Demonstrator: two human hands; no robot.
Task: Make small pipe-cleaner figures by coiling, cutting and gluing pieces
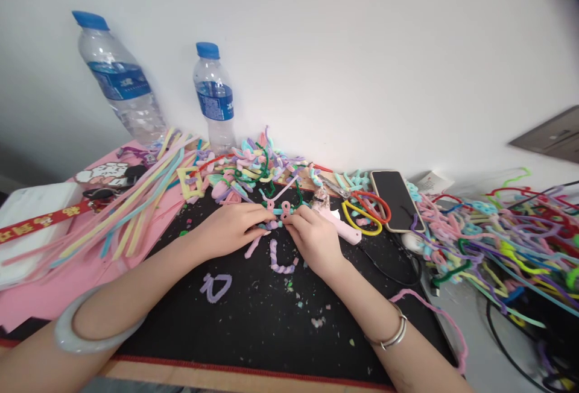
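Note:
My left hand (235, 228) and my right hand (315, 241) meet above a black mat (271, 326). Between them, both sets of fingertips pinch a small twisted pipe-cleaner piece (286, 210) with pink loops and bluish and purple parts; my fingers hide some of it. Just below lies a curved, braided pink-and-purple pipe cleaner (274, 258). A purple pipe-cleaner loop (222, 287) rests farther left on the mat. Close beyond my right hand are a pink-handled tool (344, 229), partly covered, and scissors with a yellow and red handle (359, 219).
A heap of coloured pipe-cleaner pieces (251, 164) lies against the wall, near two plastic bottles (215, 97). Long pastel pipe cleaners (136, 206) cross the left side by a white box (36, 200). A phone (398, 200) and another tangled heap (497, 242) are at right.

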